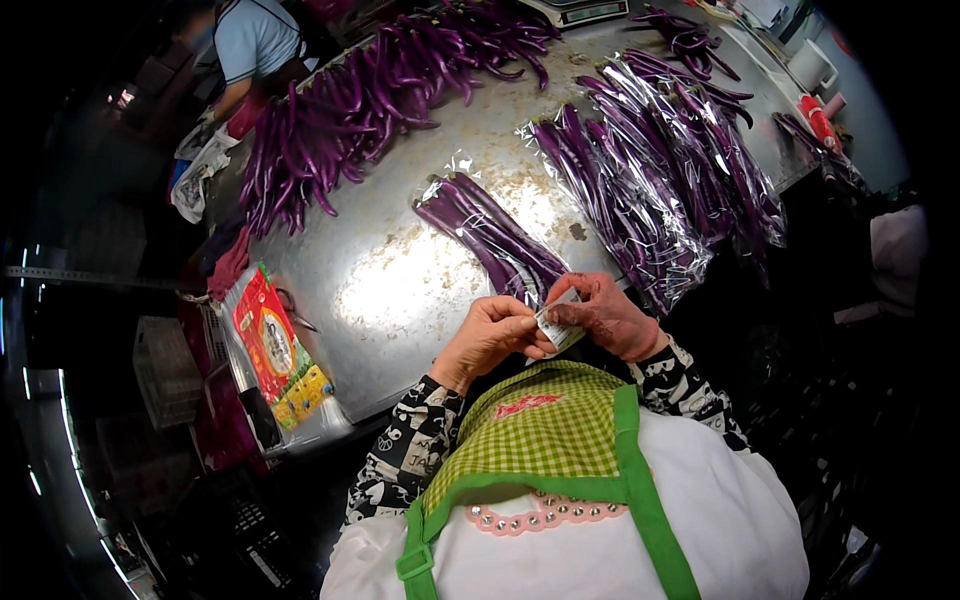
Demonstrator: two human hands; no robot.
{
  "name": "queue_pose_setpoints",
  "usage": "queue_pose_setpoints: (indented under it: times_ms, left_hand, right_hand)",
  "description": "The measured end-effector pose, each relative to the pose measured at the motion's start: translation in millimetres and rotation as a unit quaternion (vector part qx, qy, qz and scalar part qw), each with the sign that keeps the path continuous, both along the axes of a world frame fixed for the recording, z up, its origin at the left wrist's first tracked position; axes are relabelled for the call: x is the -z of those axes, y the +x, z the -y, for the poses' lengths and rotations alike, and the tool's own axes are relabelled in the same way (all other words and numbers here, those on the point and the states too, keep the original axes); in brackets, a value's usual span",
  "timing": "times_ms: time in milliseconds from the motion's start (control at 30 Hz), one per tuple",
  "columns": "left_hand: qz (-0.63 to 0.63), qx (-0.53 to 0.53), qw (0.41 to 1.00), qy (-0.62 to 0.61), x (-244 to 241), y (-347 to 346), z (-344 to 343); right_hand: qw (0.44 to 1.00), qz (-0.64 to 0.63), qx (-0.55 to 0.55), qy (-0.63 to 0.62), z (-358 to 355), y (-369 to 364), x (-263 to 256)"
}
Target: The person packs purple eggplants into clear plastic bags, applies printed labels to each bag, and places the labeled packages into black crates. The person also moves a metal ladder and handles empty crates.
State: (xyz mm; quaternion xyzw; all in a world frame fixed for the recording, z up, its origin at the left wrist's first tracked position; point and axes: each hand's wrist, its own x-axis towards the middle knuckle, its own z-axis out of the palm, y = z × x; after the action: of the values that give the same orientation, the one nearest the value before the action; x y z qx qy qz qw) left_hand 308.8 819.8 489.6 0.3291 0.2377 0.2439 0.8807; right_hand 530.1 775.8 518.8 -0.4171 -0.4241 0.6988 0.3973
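Between my two hands is a small white printed label (561, 324), held just in front of my green checked apron. The fingertips of my left hand (491, 332) pinch its left edge. My right hand (609, 319), stained reddish and dark, grips the label's upper right part. Just beyond my hands lies a clear plastic bag of long purple eggplants (487, 225) on the metal table (375, 356). Its near end is partly hidden by my hands. Several more bagged eggplants (645, 172) lie side by side to the right.
A long heap of loose eggplants (360, 97) lines the table's far left edge. A red and yellow printed plastic bag (274, 345) lies at the left corner. At the back stand a weighing scale (585, 13) and a white mug (812, 66). Another person (259, 41) stands at the far left.
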Motion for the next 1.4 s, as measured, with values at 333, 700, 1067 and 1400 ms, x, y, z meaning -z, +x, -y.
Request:
queue_pose_setpoints:
  times_ms: [333,700,1067,1400]
  left_hand:
    - [0.004,-0.01,1.0,-0.025,-1,0,2]
    - [0.016,-0.012,1.0,-0.008,1,1,7]
    - [-0.038,-0.035,0.999,-0.008,0,5,7]
    - [-0.066,-0.051,0.996,0.021,-2,6,14]
  right_hand:
    - [1.0,-0.007,-0.017,0.02,-1,0,2]
    - [0.999,0.011,-0.013,0.036,1,0,3]
    - [0.994,0.047,0.049,0.086,8,-11,-1]
    - [0.938,0.149,0.013,0.312,5,-9,17]
